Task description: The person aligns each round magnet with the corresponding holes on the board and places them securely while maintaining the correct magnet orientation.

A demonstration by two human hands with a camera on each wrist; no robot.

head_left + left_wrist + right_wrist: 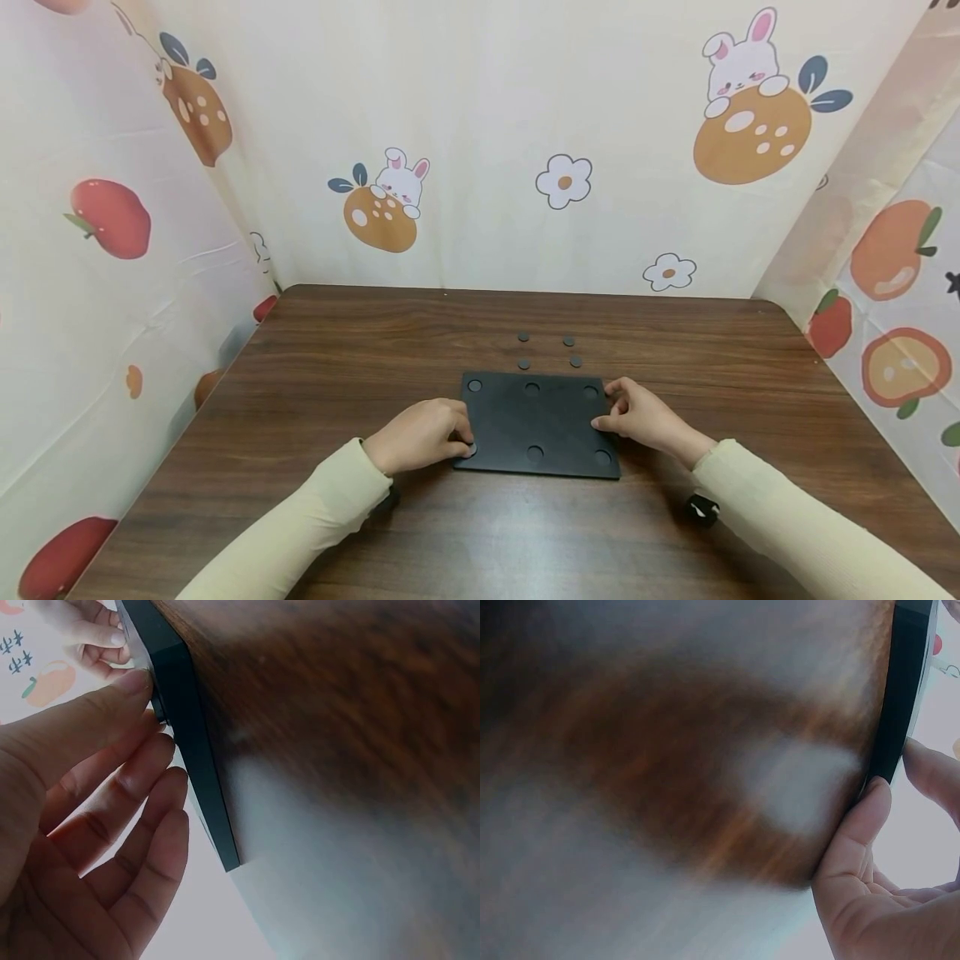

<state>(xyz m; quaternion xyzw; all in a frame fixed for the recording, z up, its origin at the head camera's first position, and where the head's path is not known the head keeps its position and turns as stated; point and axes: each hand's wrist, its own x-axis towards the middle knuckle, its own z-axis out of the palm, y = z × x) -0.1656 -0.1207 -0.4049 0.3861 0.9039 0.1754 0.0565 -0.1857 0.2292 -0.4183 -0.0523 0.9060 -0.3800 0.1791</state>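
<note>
A flat black rectangular board (pixel 558 421) with round recesses along its front and back edges lies on the table. My left hand (pixel 423 435) is at the board's front left corner, where thumb and index finger pinch a small round disc (pixel 472 451) over the recess there. The left wrist view shows the thumb and bent fingers close against the board's side, the disc mostly hidden. At the right edge my right hand (pixel 647 417) grips the board, thumb over its top. A grey disc (pixel 475 386) sits in the back left recess; the other visible recesses hold none.
Several small dark discs (pixel 523 364) lie apart on the brown wooden table (pixel 360 350), just behind the board. A printed curtain (pixel 480 100) with rabbits, fruit and flowers surrounds the table at the back and both sides. Dark wrist devices (pixel 702 510) hang below the sleeves.
</note>
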